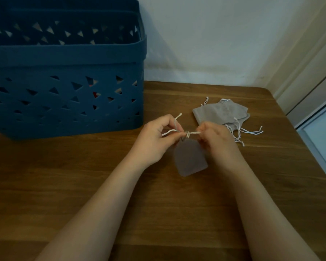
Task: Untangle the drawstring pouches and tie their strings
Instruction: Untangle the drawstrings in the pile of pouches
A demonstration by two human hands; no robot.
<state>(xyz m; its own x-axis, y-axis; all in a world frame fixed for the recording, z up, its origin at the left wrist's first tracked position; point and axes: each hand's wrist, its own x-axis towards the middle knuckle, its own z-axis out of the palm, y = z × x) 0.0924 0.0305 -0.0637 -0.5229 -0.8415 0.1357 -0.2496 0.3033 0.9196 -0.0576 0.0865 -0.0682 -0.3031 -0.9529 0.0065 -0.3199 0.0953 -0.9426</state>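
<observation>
Two hands pinching white cotton drawstrings [187, 133]: left hand [154, 140] and right hand [217, 138] on opposite ends. Small grey fabric pouch [189, 159] hanging near-side below knot, string axis running left-right, ready for tightening.

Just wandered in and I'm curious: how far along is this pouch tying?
In hand: one grey pouch hangs between the hands, left hand and right hand each pinching its white string either side of a knot that is forming. Left or done: a pile of grey pouches lies on the table, strings trailing loose; whether any are tied, I cannot tell. Nothing shows as clearly finished.
</observation>
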